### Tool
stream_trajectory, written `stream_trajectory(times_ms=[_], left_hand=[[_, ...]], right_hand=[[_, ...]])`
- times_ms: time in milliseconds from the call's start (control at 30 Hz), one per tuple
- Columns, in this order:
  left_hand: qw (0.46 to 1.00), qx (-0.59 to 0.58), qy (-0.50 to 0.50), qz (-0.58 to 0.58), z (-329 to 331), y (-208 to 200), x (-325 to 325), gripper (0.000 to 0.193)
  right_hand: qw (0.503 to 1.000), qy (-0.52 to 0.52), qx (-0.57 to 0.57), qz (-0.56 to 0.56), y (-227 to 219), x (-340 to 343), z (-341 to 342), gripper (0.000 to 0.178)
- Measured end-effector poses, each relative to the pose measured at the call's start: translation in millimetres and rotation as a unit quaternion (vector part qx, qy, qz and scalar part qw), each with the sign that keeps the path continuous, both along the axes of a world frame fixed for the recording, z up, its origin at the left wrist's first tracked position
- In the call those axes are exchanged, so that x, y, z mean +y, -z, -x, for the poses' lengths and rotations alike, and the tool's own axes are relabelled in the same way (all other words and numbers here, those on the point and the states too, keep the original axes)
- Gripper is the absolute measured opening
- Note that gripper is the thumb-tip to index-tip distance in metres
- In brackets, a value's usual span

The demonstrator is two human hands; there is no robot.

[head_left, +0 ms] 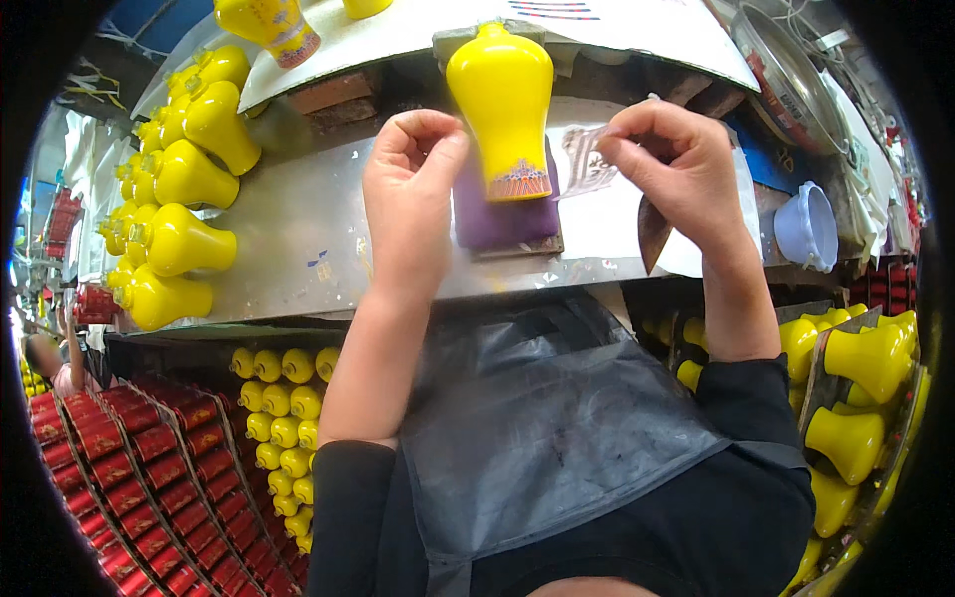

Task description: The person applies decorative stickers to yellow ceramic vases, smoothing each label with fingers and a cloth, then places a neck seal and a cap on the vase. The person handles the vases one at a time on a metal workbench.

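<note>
From the head view: a yellow vase (502,95) between two bare hands.
It lies over a purple pad (487,224); the right hand (681,164) pinches patterned film (585,164), the left hand's (413,194) thumb and forefinger nearly meet, gripping what I can't tell.

A scuffed grey surface (288,224) spans the upper middle, a white shelf (398,48) above; red stacks (149,468) lower left, rack (818,370) lower right; bright light far left.
</note>
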State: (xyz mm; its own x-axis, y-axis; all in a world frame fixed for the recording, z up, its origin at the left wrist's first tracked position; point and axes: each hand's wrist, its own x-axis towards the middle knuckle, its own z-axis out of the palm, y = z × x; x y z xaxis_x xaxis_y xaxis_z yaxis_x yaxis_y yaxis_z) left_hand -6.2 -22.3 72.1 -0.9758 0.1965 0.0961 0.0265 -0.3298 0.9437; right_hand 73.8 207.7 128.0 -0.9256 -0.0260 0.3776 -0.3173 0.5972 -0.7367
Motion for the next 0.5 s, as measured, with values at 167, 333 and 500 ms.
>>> stream_trajectory(times_ms=[167,333,500], left_hand=[[0.999,-0.014,0.025,0.043,21,22,17,0.038],[0.994,-0.03,0.091,0.045,41,33,34,0.072],[0.987,-0.073,0.142,-0.024,50,33,40,0.075]], right_hand=[[0.997,-0.021,-0.025,0.068,-8,10,8,0.009],[0.991,-0.047,-0.046,0.12,-18,10,28,0.013],[0.991,-0.008,-0.098,0.091,1,-4,70,0.027]])
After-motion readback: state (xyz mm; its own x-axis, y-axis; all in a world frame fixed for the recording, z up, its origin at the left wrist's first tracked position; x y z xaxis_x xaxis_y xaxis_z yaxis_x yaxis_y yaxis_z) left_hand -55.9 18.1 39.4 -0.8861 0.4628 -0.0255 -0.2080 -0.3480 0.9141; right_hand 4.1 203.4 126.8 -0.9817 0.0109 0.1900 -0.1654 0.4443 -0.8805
